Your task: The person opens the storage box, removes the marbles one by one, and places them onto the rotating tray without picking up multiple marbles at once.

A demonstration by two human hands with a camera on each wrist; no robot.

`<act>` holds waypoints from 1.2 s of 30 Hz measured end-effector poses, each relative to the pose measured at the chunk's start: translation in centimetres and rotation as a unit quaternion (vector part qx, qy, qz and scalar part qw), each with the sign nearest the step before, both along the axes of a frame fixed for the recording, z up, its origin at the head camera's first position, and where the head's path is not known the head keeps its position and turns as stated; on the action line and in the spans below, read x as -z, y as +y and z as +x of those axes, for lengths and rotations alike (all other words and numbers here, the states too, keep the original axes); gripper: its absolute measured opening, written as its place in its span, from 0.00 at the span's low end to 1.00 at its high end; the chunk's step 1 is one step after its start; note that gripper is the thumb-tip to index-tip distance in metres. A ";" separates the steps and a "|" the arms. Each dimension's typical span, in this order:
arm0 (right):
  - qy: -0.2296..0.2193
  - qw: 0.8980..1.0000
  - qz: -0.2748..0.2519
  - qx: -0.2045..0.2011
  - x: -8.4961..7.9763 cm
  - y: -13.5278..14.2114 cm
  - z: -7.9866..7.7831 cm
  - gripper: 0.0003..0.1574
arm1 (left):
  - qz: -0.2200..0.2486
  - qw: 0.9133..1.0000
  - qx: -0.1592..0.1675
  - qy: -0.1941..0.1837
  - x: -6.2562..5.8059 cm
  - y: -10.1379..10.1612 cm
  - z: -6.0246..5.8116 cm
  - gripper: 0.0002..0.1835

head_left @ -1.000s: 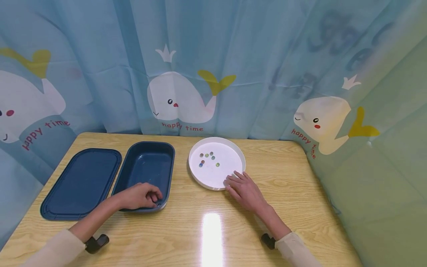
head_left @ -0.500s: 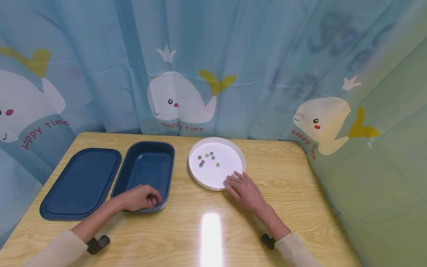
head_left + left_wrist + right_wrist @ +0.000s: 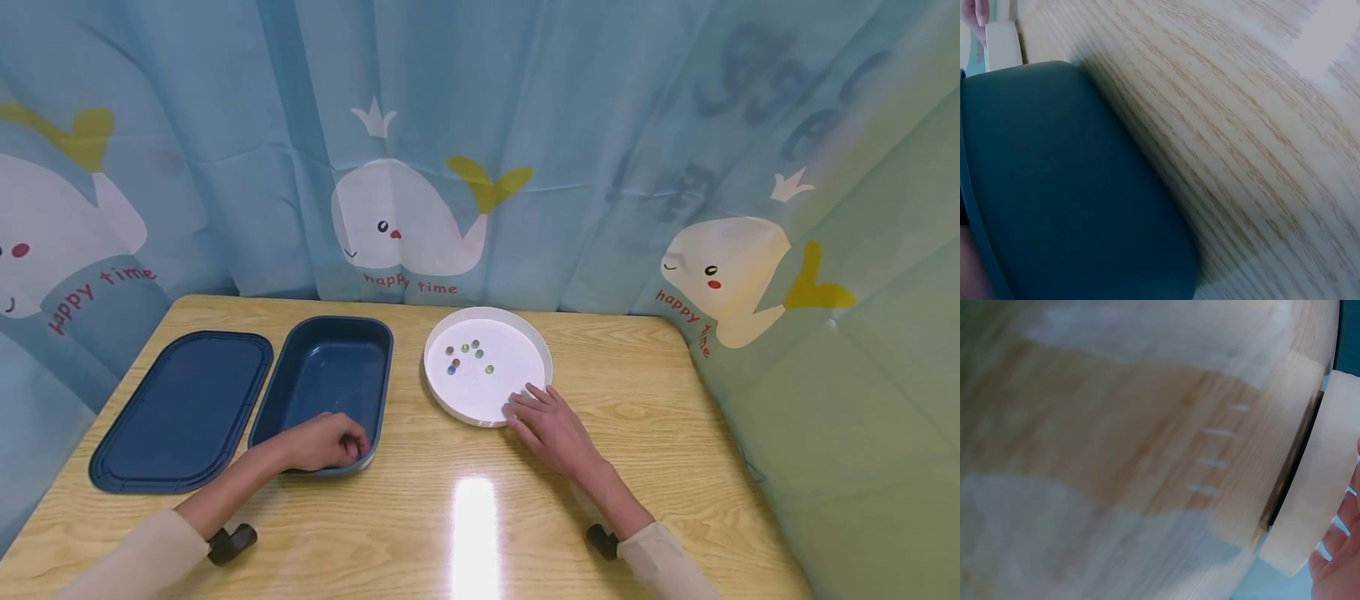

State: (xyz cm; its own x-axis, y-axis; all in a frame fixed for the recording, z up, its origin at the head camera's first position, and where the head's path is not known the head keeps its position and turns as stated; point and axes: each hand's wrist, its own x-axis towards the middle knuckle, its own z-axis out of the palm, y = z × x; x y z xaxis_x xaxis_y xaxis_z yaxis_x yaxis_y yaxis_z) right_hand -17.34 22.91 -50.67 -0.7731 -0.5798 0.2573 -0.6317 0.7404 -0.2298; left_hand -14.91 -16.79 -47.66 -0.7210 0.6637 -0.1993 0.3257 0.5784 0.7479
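My left hand (image 3: pixel 330 442) reaches into a deep navy blue rectangular container (image 3: pixel 341 367), its fingers curled down by the near right corner. I cannot tell whether a marble is between the fingertips, which are hidden. In the left wrist view the container's outer wall (image 3: pixel 1079 181) fills much of the picture, with a blurred bit of the hand at the lower left. My right hand (image 3: pixel 553 429), fingers extended, rests at the near right rim of a round white tray (image 3: pixel 510 400). Several small coloured glass marbles (image 3: pixel 490 369) lie in the tray's far left part.
A flat navy blue lid (image 3: pixel 183 412) lies left of the container, close along its side. All stand on a wood-grain table (image 3: pixel 615 358). Behind and to the right hangs a light blue curtain (image 3: pixel 585 150) with whale prints.
My left hand has shifted slightly to the right in the container, and a marble seen by its fingertips earlier is now hidden. One tray marble has rolled slightly. The right hand stays put.
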 end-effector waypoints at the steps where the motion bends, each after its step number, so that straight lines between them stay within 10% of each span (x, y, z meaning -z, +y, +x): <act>1: 0.001 1.000 0.000 -0.001 0.0 0.0 0.0 0.18 | -0.003 1.000 -0.001 0.002 0.0 0.1 0.0 0.13; 28: -0.001 1.000 0.011 -0.002 0.0 0.0 -0.1 0.19 | -0.001 0.999 -0.010 0.041 -0.3 0.5 -0.1 0.11; 36: -0.008 1.000 0.012 -0.001 -0.2 -0.1 0.0 0.19 | 0.002 0.997 -0.061 0.050 -1.9 0.3 -0.7 0.05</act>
State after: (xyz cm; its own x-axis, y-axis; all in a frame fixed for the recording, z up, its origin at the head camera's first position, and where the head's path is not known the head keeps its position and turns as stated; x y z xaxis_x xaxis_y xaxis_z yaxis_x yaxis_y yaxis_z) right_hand -17.29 22.82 -50.50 -0.7762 -0.5864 0.2316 -0.6291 0.7450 -0.2219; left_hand -15.61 -16.49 -45.75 -0.8131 0.5696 -0.1199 0.3258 0.6160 0.7172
